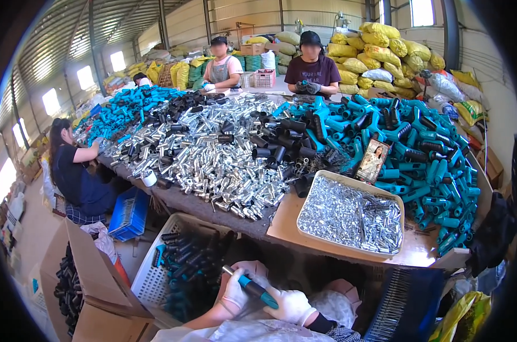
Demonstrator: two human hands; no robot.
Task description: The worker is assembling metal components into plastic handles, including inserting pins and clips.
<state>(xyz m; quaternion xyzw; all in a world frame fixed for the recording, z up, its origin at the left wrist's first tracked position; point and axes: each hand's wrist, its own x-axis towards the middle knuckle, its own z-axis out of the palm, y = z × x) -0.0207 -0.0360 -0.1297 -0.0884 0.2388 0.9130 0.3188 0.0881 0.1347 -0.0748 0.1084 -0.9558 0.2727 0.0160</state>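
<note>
In my lap, a teal-and-black tool handle [259,290] slants down from left to right, with a shiny metal sleeve at its upper left end. My left hand [235,289], in a white glove, is closed round it near the metal end. The white-gloved right hand [292,305] grips the lower right end, thumb along the handle. Just left of my hands stands a white perforated crate [146,284] with more black and teal handles [187,273] in it. On the table ahead, a cream tray [349,255] holds many small metal parts [341,212].
Heaps of metal sleeves [213,154] and teal handles [435,165] cover the table. A phone [372,161] leans behind the tray. At lower left is an open cardboard box [99,273]; a blue crate of metal rods [404,302] stands right. Co-workers [312,74] sit around the table.
</note>
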